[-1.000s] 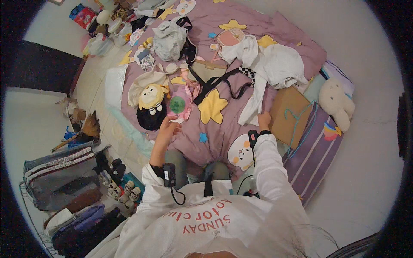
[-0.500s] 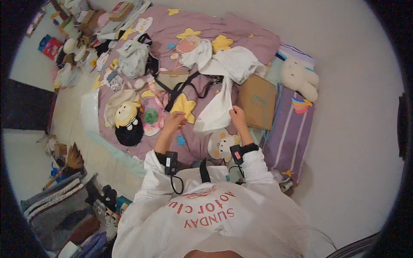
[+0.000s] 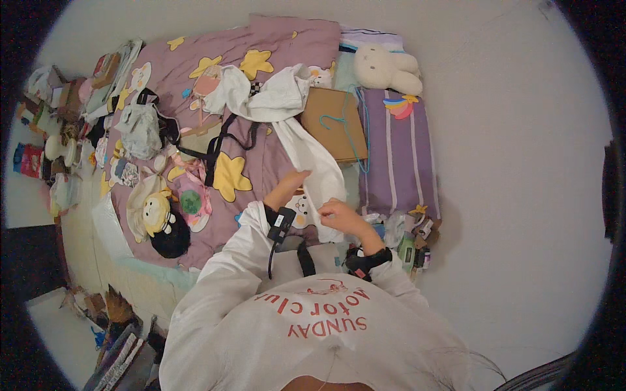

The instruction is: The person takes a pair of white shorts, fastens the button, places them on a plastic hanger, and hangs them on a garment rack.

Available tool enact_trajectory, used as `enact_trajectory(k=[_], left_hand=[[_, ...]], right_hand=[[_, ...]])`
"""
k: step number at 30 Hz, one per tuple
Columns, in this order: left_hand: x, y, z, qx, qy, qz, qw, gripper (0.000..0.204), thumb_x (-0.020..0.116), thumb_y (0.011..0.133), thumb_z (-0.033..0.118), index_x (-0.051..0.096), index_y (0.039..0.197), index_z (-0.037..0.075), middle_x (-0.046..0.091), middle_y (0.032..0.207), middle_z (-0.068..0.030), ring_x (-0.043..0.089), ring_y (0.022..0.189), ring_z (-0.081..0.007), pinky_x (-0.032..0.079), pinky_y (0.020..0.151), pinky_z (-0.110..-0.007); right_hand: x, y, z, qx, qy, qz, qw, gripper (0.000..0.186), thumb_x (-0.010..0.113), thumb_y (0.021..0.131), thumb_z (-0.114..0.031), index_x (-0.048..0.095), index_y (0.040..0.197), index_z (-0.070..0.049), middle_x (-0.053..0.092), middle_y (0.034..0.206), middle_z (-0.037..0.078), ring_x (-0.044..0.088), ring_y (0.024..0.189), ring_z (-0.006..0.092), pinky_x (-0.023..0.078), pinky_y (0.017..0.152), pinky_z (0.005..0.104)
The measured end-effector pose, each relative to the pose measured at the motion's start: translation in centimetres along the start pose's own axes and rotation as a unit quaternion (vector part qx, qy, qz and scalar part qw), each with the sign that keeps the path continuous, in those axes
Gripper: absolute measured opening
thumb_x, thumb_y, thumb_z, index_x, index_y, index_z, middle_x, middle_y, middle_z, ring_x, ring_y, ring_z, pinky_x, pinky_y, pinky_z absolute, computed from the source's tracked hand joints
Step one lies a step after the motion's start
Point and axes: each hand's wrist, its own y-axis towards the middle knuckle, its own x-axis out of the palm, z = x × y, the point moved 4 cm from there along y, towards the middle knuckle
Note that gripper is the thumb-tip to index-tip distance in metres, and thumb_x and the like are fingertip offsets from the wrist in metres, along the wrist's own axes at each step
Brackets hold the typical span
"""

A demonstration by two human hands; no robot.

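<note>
A white garment (image 3: 280,103) is spread over the purple bedding, with one long sleeve or leg (image 3: 317,166) stretched toward me. At the near part of that length, my right hand (image 3: 343,217) is closed, its curled fingers pinching the cloth's edge. My left hand (image 3: 287,188) lies along the other edge, fingers stretched out and their tips at the fabric. Just right of the cloth is a brown cardboard box (image 3: 329,124), and a light-blue hanger (image 3: 339,122) rests on it.
The purple bedding (image 3: 215,55) has yellow stars. A white plush toy (image 3: 386,69) lies on a striped purple pillow (image 3: 398,156). On the left are a clear plastic bag (image 3: 140,130), black straps (image 3: 215,153), a yellow plush (image 3: 156,214) and a black round item (image 3: 171,240).
The view has shifted, so the bed appears further left. My right hand has drawn the garment's end nearer to me. My left hand has come over to the cloth.
</note>
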Motion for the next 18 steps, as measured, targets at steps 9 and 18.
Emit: enact_trajectory(k=[9, 18], left_hand=[[-10.3, 0.9, -5.4, 0.174, 0.106, 0.137, 0.969, 0.039, 0.050, 0.075, 0.019, 0.040, 0.108, -0.001, 0.050, 0.094, -0.0096, 0.049, 0.079, -0.0186, 0.041, 0.071, -0.031], [-13.1, -14.2, -3.9, 0.089, 0.183, 0.004, 0.979, 0.030, 0.057, 0.070, 0.012, 0.052, 0.098, 0.000, 0.057, 0.084, -0.0043, 0.051, 0.075, -0.0132, 0.040, 0.069, -0.025]], right_hand=[[3.3, 5.1, 8.5, 0.217, 0.241, -0.034, 0.945, 0.023, 0.047, 0.077, -0.024, 0.056, 0.084, -0.004, 0.055, 0.074, 0.003, 0.052, 0.071, 0.0127, 0.041, 0.063, 0.0256], [5.5, 14.5, 7.2, 0.377, 0.262, -0.144, 0.876, 0.090, 0.042, 0.065, -0.067, 0.014, 0.127, -0.007, 0.043, 0.107, 0.023, 0.044, 0.100, 0.0319, 0.034, 0.084, 0.0426]])
